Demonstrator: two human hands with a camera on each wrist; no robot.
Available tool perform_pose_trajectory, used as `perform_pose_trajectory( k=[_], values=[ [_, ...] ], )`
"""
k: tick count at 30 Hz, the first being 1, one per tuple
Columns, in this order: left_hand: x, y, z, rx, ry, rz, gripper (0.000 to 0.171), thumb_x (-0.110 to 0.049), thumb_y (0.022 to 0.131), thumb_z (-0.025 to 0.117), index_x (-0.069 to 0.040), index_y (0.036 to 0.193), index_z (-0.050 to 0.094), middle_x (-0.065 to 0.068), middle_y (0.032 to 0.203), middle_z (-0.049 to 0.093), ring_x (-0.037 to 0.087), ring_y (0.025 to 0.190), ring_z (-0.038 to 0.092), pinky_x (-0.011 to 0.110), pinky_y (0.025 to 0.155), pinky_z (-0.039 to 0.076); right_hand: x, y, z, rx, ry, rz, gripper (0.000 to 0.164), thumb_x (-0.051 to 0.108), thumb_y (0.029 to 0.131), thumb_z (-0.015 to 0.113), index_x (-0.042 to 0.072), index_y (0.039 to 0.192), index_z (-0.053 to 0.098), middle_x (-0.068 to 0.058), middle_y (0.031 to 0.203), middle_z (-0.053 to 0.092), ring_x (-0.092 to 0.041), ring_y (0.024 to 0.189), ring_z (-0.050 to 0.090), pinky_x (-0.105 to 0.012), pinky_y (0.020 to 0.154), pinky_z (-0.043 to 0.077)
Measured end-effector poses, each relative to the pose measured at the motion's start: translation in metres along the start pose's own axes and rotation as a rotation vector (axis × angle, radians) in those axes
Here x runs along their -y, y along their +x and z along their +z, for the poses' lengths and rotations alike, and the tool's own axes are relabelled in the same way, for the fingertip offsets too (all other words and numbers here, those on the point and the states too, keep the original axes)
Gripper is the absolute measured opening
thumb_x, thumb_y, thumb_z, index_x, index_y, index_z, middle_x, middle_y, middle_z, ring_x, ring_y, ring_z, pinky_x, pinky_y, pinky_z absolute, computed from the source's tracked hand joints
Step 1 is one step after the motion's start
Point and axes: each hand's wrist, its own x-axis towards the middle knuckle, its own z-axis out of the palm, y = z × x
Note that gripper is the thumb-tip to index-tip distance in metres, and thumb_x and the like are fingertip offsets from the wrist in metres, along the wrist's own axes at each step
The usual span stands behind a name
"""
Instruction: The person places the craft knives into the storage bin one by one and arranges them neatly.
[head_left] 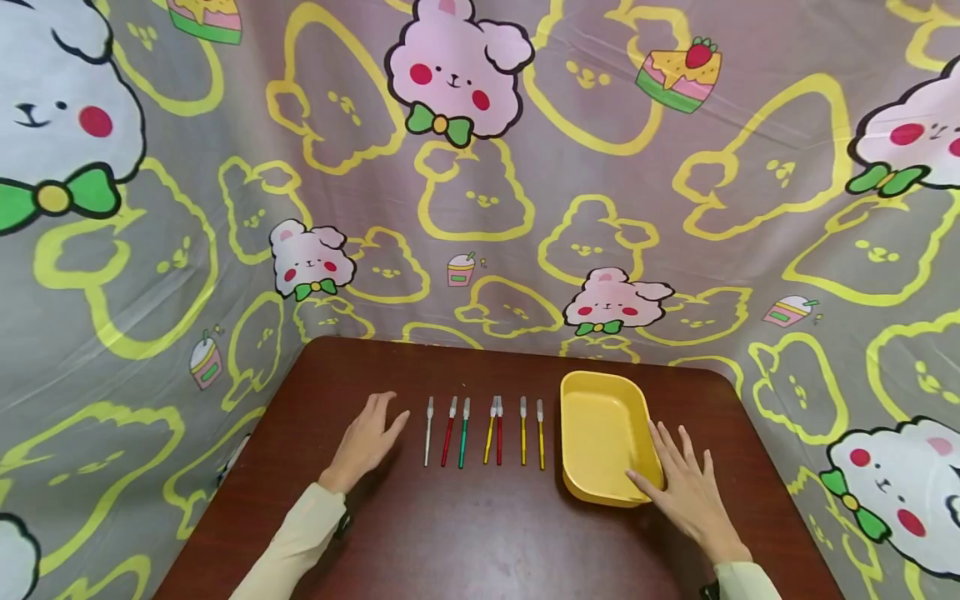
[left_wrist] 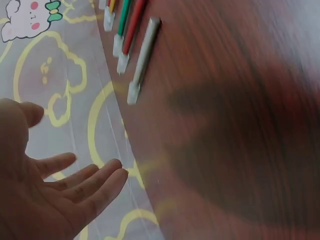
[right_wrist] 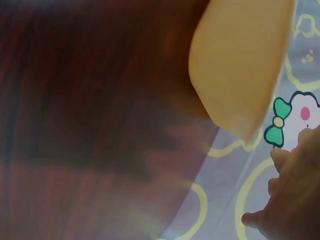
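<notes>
Several slim pen-like sticks with whitish translucent tips lie in a row on the table, tips toward the back wall. The silver stick [head_left: 428,435] is leftmost, then a red stick [head_left: 448,433] and a green stick [head_left: 463,437]. Yellow sticks and another red one continue rightward. My left hand [head_left: 367,442] hovers left of the silver stick, fingers apart, holding nothing. On the right stands a yellow plastic basin [head_left: 600,437] with nothing inside. My right hand [head_left: 692,493] is spread at its right side, thumb across the near right rim; whether it touches is hard to tell.
A dark reddish-brown wooden table [head_left: 480,542] with rounded far corners carries everything. Patterned cloth [head_left: 480,208] hangs behind it and along both sides, close to the table edges.
</notes>
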Motion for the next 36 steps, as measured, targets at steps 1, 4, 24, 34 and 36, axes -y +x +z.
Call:
perform_pose_trajectory(
  k=[1,4,24,34,36],
  values=[
    [-0.002,0.000,0.002,0.003,-0.005,-0.008,0.056,-0.037,0.109,0.059,0.004,0.146,0.051,0.026,0.141,0.056,0.045,0.122,0.063,0.061,0.100,0.050,0.001,-0.001,0.002,0.004,0.004,0.004,0.097,0.057,0.099,0.065,0.018,0.171,0.014,-0.024,0.170,0.028,-0.044,0.160,0.007,-0.078,0.117,-0.002],
    [-0.006,-0.002,0.008,0.013,-0.016,-0.031,0.050,-0.035,0.110,0.059,0.005,0.140,0.056,0.025,0.131,0.062,0.042,0.113,0.066,0.059,0.096,0.053,0.002,-0.004,0.007,-0.002,0.021,0.012,0.096,0.056,0.099,0.066,0.015,0.171,0.017,-0.023,0.170,0.027,-0.047,0.159,0.010,-0.078,0.117,-0.002],
    [-0.021,0.009,0.051,-0.127,-0.074,-0.110,0.024,-0.003,0.090,0.080,0.005,0.110,0.069,0.011,0.084,0.071,0.031,0.076,0.071,0.050,0.071,0.057,0.002,-0.016,0.028,-0.043,0.020,0.015,0.097,0.055,0.096,0.070,0.008,0.168,0.025,-0.027,0.167,0.030,-0.050,0.156,0.018,-0.083,0.111,0.015],
    [-0.023,0.017,0.062,-0.114,-0.137,-0.225,0.029,-0.005,0.088,0.082,0.007,0.111,0.071,0.013,0.086,0.074,0.035,0.084,0.073,0.053,0.079,0.058,0.004,-0.016,0.032,-0.032,0.046,0.038,0.097,0.055,0.096,0.070,0.007,0.167,0.026,-0.021,0.172,0.023,-0.050,0.156,0.018,-0.082,0.112,0.013],
    [-0.025,0.019,0.063,-0.103,-0.144,-0.234,0.030,-0.005,0.088,0.083,0.008,0.111,0.071,0.014,0.086,0.074,0.034,0.084,0.072,0.053,0.081,0.057,0.004,-0.016,0.032,-0.032,0.049,0.040,0.097,0.055,0.096,0.070,0.007,0.167,0.026,-0.021,0.172,0.023,-0.049,0.156,0.017,-0.082,0.112,0.013]
  ],
)
